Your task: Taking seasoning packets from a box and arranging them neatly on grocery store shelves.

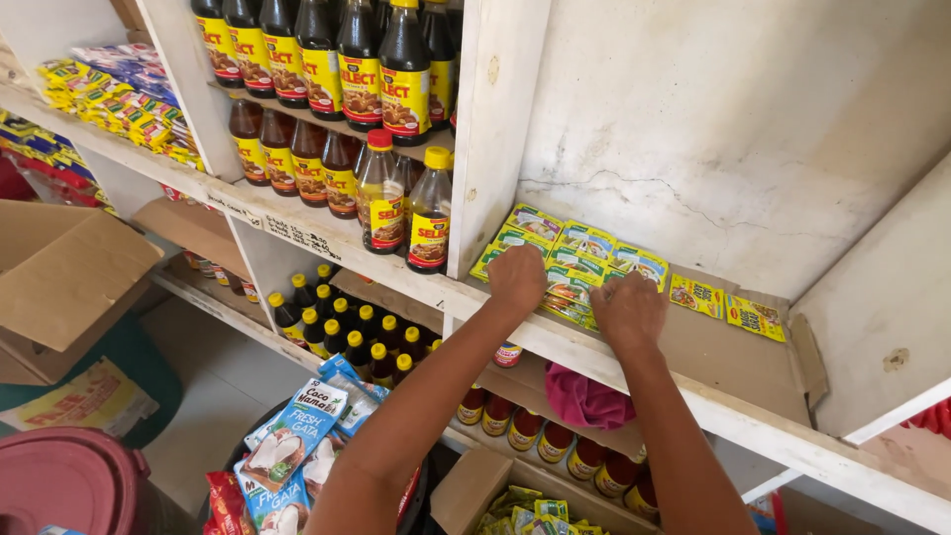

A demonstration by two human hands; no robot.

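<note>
yellow-green sachets (584, 260) on cardboard-lined shelf (713, 347) — l hand (517, 277) & r hand (628, 311) fingers curled onto them.

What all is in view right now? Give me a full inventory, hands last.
seasoning sachets: a spread of many, green and yellow, on the cardboard-lined shelf under both hands
loose sachets: two, yellow, further right on that shelf
sauce bottles: many, dark with yellow and red caps, left shelves
small dark bottles: many, yellow caps, lower shelf
jars: a row, red lids, lowest shelf
pink cloth: one, under the shelf
coconut milk packs: several, blue and white, below
cardboard box: one, brown, left
left hand: on sachets
right hand: on sachets
</note>
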